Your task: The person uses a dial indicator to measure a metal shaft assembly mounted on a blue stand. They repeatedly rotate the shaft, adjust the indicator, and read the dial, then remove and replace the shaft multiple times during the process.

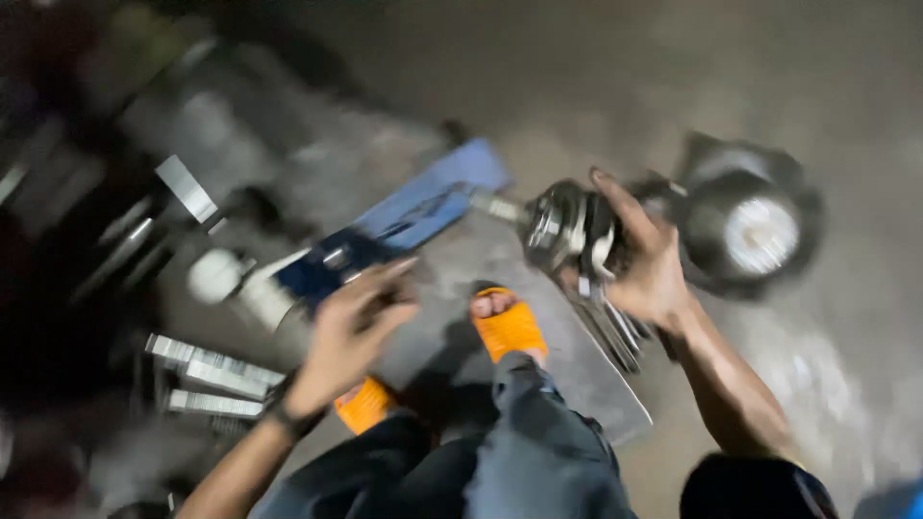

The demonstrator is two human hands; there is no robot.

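Our right hand [646, 259] with its grip tight around a round metal part [567, 226], our left hand [351, 332] spread open above the floor [596, 86], orange sandals [510, 330] below

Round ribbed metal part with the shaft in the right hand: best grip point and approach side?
Judging loosely from a blurred frame: grip the round ribbed metal part around its wide rim, coming from its right, as the right hand does. The thin shaft sticks out left, offering less purchase.
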